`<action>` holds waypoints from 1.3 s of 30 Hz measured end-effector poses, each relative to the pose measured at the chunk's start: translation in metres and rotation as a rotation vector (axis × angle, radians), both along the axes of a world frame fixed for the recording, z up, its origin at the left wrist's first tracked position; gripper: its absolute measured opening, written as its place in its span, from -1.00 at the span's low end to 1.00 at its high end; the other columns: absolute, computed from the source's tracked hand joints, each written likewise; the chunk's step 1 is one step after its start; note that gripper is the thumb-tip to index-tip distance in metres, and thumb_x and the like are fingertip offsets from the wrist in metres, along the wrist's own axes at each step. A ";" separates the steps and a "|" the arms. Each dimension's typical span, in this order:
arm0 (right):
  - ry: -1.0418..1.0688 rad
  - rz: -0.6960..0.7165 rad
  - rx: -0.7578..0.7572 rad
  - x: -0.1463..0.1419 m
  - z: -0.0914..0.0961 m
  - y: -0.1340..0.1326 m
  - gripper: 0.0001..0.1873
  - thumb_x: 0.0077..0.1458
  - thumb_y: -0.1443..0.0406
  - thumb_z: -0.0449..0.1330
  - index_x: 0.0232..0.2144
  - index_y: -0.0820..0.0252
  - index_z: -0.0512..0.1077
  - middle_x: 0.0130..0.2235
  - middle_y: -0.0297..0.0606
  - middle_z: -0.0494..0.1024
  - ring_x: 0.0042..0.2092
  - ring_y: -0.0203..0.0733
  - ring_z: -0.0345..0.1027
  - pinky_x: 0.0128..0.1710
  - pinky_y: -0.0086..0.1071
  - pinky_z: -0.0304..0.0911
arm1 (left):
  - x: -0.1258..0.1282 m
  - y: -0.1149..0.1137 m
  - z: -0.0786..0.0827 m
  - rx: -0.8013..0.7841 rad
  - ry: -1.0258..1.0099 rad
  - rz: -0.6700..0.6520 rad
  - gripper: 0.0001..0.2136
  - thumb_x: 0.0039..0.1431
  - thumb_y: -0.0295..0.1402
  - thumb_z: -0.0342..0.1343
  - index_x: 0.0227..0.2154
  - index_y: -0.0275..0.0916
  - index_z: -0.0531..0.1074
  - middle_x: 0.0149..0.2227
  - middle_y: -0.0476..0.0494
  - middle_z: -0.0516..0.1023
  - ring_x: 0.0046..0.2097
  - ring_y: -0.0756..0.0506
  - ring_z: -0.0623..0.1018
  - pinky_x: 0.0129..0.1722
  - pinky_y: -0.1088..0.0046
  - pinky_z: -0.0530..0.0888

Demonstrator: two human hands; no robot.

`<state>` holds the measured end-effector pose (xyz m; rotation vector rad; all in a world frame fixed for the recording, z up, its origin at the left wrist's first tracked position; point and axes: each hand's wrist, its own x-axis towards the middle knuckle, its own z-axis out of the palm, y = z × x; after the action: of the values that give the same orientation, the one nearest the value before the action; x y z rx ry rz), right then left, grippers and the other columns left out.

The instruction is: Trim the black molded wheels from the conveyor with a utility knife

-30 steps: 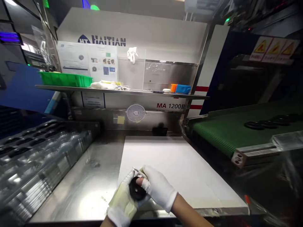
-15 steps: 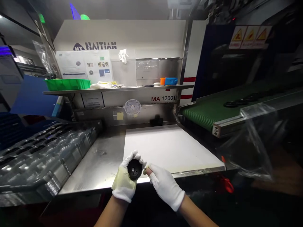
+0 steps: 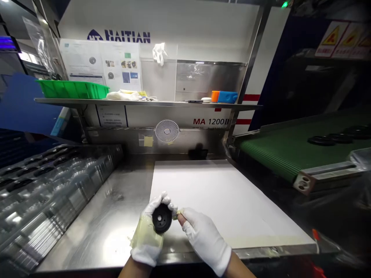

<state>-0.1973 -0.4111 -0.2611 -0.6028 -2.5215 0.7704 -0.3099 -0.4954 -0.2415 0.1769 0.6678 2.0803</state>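
Observation:
A round black plastic disc [image 3: 162,218], wheel-like, with a light centre and small holes, is gripped in my gloved left hand [image 3: 147,236]. Its face is turned up toward me, with the fingers curled round the far rim. My right hand [image 3: 203,236], also in a white glove, is pinched closed at the disc's right edge, thumb and forefinger together. A small yellowish bit shows at those fingertips; whether it is glove material or a held piece I cannot make out. Both hands are above the front of the steel table [image 3: 116,216].
White paper [image 3: 214,193] covers the table's right part. Stacked clear trays [image 3: 58,193] with black discs stand left. A green conveyor [image 3: 278,154] carries several black discs at right. Above the back runs a shelf [image 3: 174,103] with a green bin [image 3: 72,89]; a small fan [image 3: 167,131] sits below it.
The view has moved closer to the table and shifted, so the conveyor lies further right. My hands keep the same hold on the disc, with the right fingertips still at its edge.

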 end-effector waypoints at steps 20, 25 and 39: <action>-0.139 -0.067 0.175 -0.077 -0.006 -0.040 -0.70 0.24 0.19 -0.14 -0.45 0.08 0.29 -0.46 -0.39 0.46 -0.44 -0.24 0.31 -0.47 -0.39 -0.01 | -0.064 -0.012 -0.012 -0.058 0.118 0.248 -0.84 -0.04 -0.45 0.15 -0.33 -0.31 0.47 -0.41 -0.11 0.42 -0.35 -0.04 0.45 -0.23 0.41 0.45; -0.088 -0.066 0.148 -0.054 -0.014 -0.038 -0.71 0.26 0.22 -0.15 -0.44 0.08 0.26 -0.46 -0.43 0.45 -0.43 -0.27 0.30 -0.46 -0.41 -0.03 | -0.041 0.003 -0.020 0.065 0.051 0.243 -0.85 0.02 -0.44 0.11 -0.29 -0.28 0.44 -0.37 -0.06 0.39 -0.30 -0.02 0.44 -0.15 0.40 0.42; -0.032 -0.254 0.132 -0.026 -0.017 -0.015 -0.75 0.26 0.24 -0.14 -0.41 0.08 0.26 -0.47 -0.41 0.44 -0.46 -0.25 0.28 -0.48 -0.39 -0.10 | -0.006 0.041 -0.021 0.015 0.075 0.294 -0.84 0.05 -0.39 0.09 -0.28 -0.27 0.44 -0.44 0.00 0.38 -0.34 0.00 0.44 -0.15 0.35 0.42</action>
<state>-0.2228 -0.4266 -0.2780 -0.8728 -2.4371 0.5024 -0.3158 -0.4543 -0.2622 0.1743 0.7611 2.3694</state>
